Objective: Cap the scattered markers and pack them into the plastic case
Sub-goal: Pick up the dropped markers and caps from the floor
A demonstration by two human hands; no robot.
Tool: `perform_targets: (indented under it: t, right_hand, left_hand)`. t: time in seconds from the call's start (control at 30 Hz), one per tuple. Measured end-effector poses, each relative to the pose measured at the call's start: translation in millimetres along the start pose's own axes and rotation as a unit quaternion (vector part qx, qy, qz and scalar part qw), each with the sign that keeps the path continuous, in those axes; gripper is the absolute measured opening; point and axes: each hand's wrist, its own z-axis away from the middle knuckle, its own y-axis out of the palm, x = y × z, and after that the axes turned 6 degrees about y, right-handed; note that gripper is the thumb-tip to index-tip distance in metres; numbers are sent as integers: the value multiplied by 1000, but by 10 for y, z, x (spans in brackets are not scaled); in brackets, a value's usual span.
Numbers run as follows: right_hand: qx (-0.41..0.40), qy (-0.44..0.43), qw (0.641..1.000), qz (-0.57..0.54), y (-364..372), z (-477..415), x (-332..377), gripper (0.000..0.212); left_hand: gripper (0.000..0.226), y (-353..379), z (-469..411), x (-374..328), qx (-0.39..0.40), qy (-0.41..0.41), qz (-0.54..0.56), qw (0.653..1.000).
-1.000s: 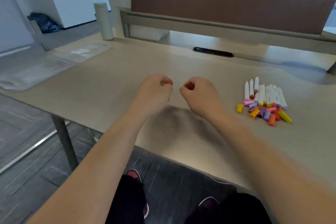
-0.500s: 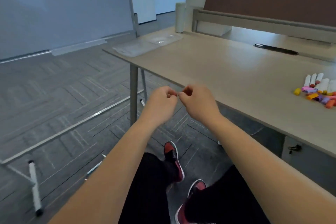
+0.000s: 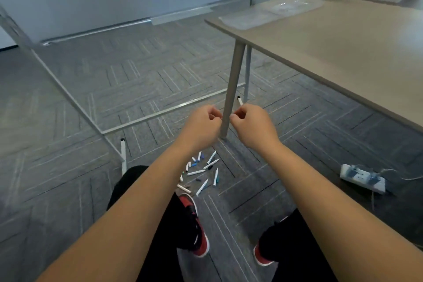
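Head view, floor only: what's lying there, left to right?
lone marker → scattered markers → power strip

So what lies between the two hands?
In the head view, the table leg, farther back, shows between the left hand and the right hand.

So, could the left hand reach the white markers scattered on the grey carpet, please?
Probably yes: nothing lies between the left hand and the white markers, though it hovers above them with fingers curled.
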Motion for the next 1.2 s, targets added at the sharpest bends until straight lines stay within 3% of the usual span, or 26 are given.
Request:
perform_targets:
  t: [0.23, 0.47, 0.8, 1.2]
  right_hand:
    - [66, 7, 998, 20, 772, -241, 4, 22]
    - [122, 57, 988, 76, 1925, -699, -274, 23]
    - [190, 161, 960, 127, 3327, -1381, -1446, 19]
    - [252, 246, 908, 228, 4596, -1634, -2778, 21]
  left_hand:
    - [10, -120, -172, 806, -10, -60, -32, 998]
    - [17, 47, -516, 2138, 21, -127, -136, 982]
    - [12, 1069, -1182, 3811, 126, -206, -126, 962]
    - [18, 2197, -1449, 5280, 254, -248, -218, 909]
